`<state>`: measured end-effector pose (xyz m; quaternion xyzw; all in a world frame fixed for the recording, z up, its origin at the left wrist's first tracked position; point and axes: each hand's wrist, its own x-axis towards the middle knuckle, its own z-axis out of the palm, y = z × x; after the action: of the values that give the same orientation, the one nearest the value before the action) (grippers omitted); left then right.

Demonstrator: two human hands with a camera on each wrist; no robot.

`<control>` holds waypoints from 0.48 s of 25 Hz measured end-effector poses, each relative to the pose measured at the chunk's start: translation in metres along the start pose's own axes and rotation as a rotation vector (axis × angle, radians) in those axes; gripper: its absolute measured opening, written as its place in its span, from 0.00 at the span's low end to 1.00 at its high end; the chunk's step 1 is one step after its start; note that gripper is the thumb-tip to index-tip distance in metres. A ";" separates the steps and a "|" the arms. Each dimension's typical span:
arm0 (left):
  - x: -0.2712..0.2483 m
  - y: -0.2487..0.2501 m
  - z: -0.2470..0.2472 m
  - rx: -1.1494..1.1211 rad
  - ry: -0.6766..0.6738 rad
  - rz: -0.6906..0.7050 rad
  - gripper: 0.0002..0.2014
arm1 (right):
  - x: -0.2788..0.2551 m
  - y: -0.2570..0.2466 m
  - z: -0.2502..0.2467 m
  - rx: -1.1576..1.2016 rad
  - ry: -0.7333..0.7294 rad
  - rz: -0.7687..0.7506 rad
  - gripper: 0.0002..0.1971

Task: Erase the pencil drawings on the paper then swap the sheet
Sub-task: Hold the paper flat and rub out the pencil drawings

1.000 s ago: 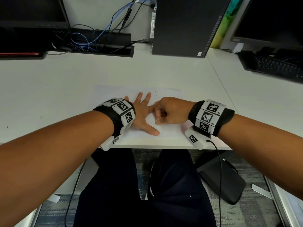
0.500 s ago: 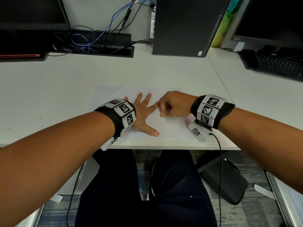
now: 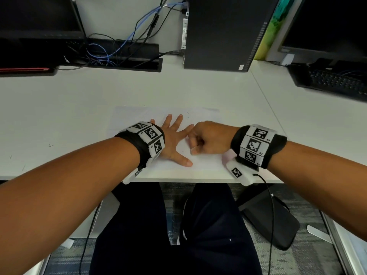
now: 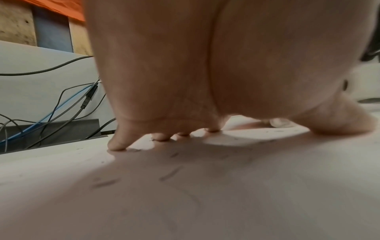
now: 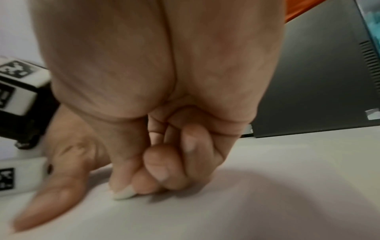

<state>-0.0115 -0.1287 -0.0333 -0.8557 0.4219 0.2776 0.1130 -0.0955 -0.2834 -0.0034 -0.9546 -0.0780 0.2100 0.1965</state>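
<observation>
A white sheet of paper (image 3: 204, 120) lies on the desk by its near edge, with faint pencil marks and dark crumbs (image 4: 170, 173) on it. My left hand (image 3: 174, 139) presses flat on the sheet with its fingers (image 4: 162, 136) spread. Just to its right, my right hand (image 3: 191, 144) is curled into a pinch with its fingertips (image 5: 139, 186) down on the paper (image 5: 246, 211), next to the left index finger. The eraser is almost fully hidden inside the pinch; only a pale tip (image 5: 123, 194) shows under the thumb.
A black computer tower (image 3: 224, 32) stands at the back, with a cable tray (image 3: 123, 56) and a monitor (image 3: 39, 20) to its left. A black keyboard (image 3: 333, 82) lies at the far right. The desk edge (image 3: 198, 180) runs just below both wrists.
My right hand slid away from me across the paper, then came back toward the near edge. The left hand stayed flat in place.
</observation>
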 end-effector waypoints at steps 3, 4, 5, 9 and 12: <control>0.000 0.002 -0.001 0.012 -0.007 -0.006 0.64 | 0.000 0.012 -0.014 -0.032 0.136 0.060 0.07; -0.001 0.002 0.000 0.013 -0.008 -0.007 0.64 | 0.000 0.014 -0.016 -0.031 0.145 0.075 0.08; -0.001 0.001 -0.001 0.015 -0.010 -0.007 0.64 | -0.001 0.011 -0.014 -0.018 0.124 0.071 0.09; -0.002 0.001 -0.001 0.014 -0.015 -0.003 0.64 | -0.004 0.003 0.002 -0.001 0.018 -0.002 0.11; -0.003 0.003 -0.002 0.009 -0.018 -0.006 0.64 | -0.002 0.016 -0.013 -0.022 0.133 0.066 0.09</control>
<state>-0.0142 -0.1293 -0.0303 -0.8539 0.4196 0.2830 0.1212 -0.0907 -0.3023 0.0014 -0.9706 -0.0353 0.1517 0.1836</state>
